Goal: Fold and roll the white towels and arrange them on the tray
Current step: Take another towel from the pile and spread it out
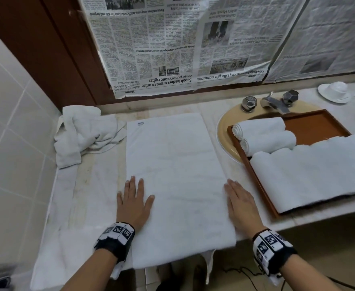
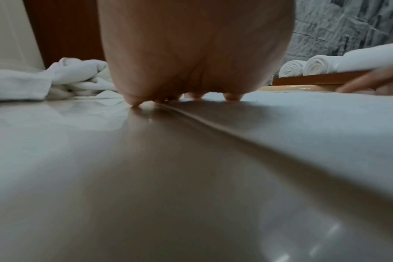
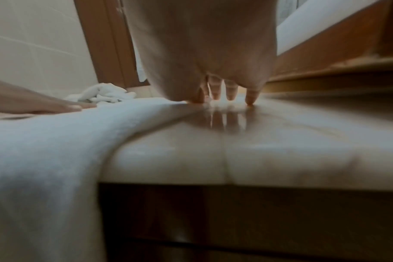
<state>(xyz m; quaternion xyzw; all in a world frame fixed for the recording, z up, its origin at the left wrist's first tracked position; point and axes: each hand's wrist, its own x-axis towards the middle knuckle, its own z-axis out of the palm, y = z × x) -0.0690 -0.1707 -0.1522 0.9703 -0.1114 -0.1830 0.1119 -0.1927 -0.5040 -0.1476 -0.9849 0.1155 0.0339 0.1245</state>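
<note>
White towel point(image 1: 176, 179) hangs off the tabletop point(image 1: 101, 169), near end hidden; left hand point(image 1: 133, 201) and right hand point(image 1: 240, 203) flat, fingers straight, flanking it.

Flat white towel point(image 1: 176, 181) spread on bench point(image 1: 101, 185), near edge hanging over the front. Left hand point(image 1: 134, 201) flat on towel's left edge, right hand point(image 1: 240, 203) flat at its right edge, fingers straight. Crumpled towel pile point(image 1: 82, 133) far left. Brown tray point(image 1: 317, 124) over sink point(image 1: 225, 131) holds two rolled towels point(image 1: 264, 135) and a folded towel point(image 1: 315, 173). Newspaper point(image 1: 172, 45) covers wall behind.
</note>
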